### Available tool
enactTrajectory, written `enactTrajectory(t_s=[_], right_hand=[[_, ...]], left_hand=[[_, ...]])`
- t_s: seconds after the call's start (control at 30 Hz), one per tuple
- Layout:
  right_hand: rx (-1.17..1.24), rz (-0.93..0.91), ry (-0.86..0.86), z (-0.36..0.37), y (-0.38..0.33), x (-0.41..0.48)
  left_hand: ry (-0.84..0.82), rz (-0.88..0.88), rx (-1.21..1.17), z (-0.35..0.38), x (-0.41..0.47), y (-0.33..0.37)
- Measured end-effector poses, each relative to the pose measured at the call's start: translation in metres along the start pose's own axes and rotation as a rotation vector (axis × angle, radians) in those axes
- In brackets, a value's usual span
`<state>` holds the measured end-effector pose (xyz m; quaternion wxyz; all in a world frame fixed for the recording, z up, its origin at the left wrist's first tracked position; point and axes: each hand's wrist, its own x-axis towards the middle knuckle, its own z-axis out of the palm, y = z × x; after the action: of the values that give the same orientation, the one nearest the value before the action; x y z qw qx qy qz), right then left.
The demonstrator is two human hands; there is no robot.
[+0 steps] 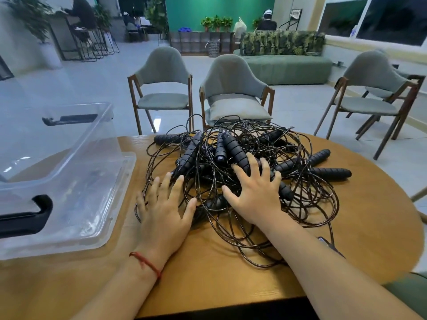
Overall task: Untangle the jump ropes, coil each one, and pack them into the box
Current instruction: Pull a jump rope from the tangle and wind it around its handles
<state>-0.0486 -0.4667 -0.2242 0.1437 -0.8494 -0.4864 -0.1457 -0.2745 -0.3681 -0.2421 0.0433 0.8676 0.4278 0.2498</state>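
A tangled heap of black jump ropes (307, 199) with several ribbed black handles (330, 173) lies in the middle of the round wooden table (369, 239). My left hand (161, 211) lies flat with fingers spread on the heap's near left edge. My right hand (254, 192) rests spread on top of the heap, fingertips touching a handle (233, 148). Neither hand grips anything. A clear plastic box (69, 144) with black latches stands on the table's left side, resting on its clear lid (97, 227).
Three grey chairs (233, 88) stand beyond the table's far edge. A green sofa (286, 65) and several seated people are farther back. The table's near edge runs below my forearms. Bare wood shows to the right of the ropes and in front of them.
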Motion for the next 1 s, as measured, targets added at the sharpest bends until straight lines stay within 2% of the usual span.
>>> enactTrajectory(t_s=[0.17,0.4,0.57,0.7,0.87,1.0], right_hand=[[0.016,-0.011,-0.010,0.003,-0.002,0.009],[0.044,-0.038,-0.105,-0.007,0.005,0.013],[0.149,-0.081,-0.095,-0.033,0.022,0.006],[0.133,-0.090,-0.050,-0.051,0.023,-0.017],[0.161,0.016,0.008,-0.073,0.041,-0.066],[0.094,0.227,-0.021,-0.082,0.090,-0.113]], left_hand=[[0.065,0.048,0.024,-0.001,0.001,0.001],[0.029,0.036,0.007,0.003,0.003,-0.002],[0.094,0.027,-0.105,-0.003,-0.002,-0.001],[0.153,0.032,-0.214,-0.009,-0.004,0.002],[0.189,0.035,-0.191,-0.012,-0.010,0.001],[0.187,0.060,-0.152,-0.008,-0.012,-0.004]])
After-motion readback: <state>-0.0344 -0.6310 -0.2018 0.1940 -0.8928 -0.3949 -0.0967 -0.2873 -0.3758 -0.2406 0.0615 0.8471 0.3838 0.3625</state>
